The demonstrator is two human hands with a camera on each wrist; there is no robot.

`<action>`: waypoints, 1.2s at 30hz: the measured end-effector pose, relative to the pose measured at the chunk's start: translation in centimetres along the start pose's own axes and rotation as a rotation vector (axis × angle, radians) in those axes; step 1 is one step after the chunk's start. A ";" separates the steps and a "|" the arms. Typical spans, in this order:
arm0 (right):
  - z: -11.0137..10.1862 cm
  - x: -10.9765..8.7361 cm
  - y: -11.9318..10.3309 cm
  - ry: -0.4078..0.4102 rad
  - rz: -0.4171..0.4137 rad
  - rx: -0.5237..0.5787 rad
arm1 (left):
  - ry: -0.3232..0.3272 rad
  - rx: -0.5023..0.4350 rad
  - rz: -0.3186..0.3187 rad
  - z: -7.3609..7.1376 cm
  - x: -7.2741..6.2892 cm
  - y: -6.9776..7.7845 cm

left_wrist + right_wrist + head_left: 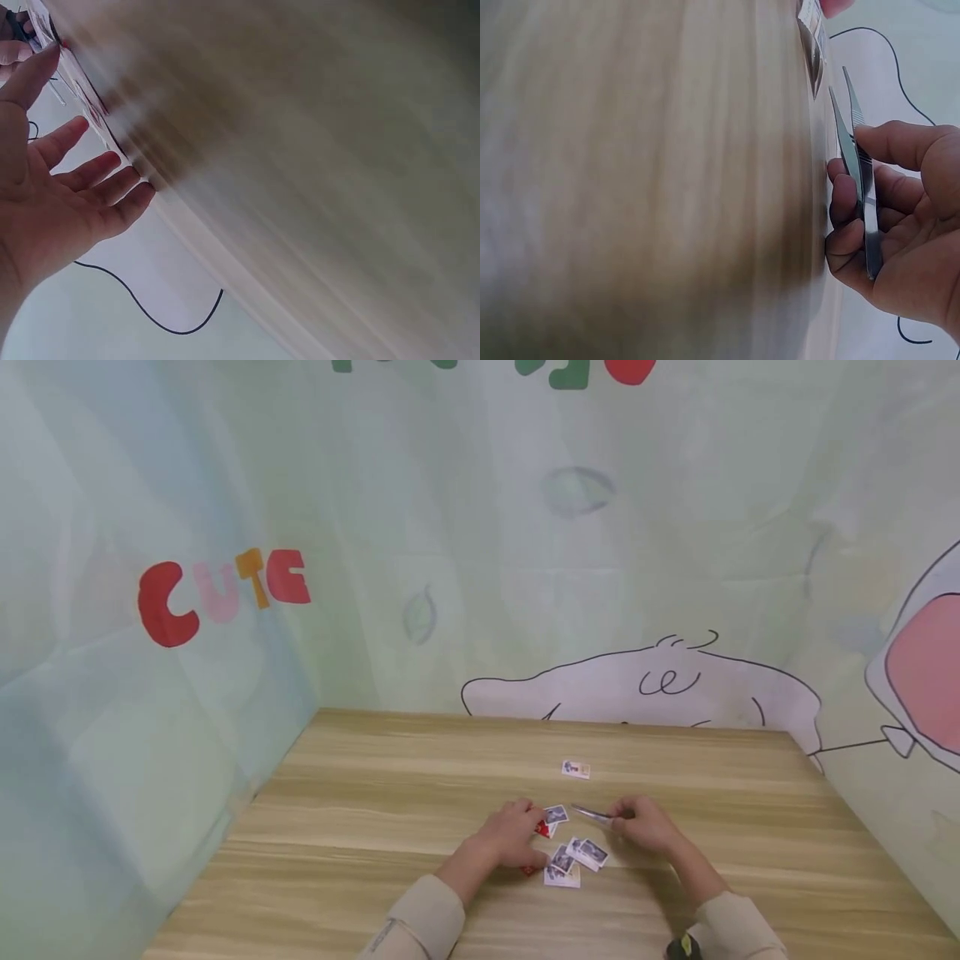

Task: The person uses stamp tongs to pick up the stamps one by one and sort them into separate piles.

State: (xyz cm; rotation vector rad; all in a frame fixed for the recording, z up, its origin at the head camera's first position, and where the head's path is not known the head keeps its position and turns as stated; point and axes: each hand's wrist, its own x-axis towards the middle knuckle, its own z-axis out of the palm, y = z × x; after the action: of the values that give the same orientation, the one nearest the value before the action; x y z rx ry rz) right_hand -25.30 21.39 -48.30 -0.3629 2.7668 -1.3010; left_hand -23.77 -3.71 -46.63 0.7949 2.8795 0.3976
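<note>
My right hand [645, 823] pinches a pair of metal tweezers [864, 187] between thumb and fingers; the two tips stand apart and point left. My left hand [512, 835] reaches over the left side of a loose group of small printed cards [594, 852], its fingertips at their edge and near the tabletop. In the left wrist view this hand [67, 202] has its fingers spread and loosely bent. Red pieces [542, 829] show partly from under it, the rest hidden. A picture card [556, 815] lies just left of the tweezer tips.
A single small card [576, 769] lies farther back on the wood-grain table [360, 793]. Printed cloth walls [450, 610] enclose the table at the back and sides. A dark round object [683, 947] sits by the right sleeve [738, 927].
</note>
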 end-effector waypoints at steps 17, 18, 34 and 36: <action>-0.1 0.1 -1.2 -0.074 -0.075 -0.024 | -0.023 0.070 -0.035 0.1 0.3 0.2; -0.1 0.1 -1.3 -0.078 -0.075 -0.020 | -0.022 0.068 -0.034 0.1 0.3 0.3; 0.2 0.2 -1.8 -0.116 -0.126 -0.024 | -0.028 0.082 -0.031 -0.1 0.3 0.3; 0.2 0.1 -1.6 -0.115 -0.132 -0.018 | -0.030 0.080 -0.023 -0.1 0.3 0.3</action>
State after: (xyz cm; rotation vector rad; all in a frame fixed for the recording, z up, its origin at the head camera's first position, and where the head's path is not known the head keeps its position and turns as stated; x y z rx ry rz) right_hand -25.07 20.19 -47.19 -0.6114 2.7010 -1.2401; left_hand -23.89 -3.33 -46.44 0.7723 2.8893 0.2673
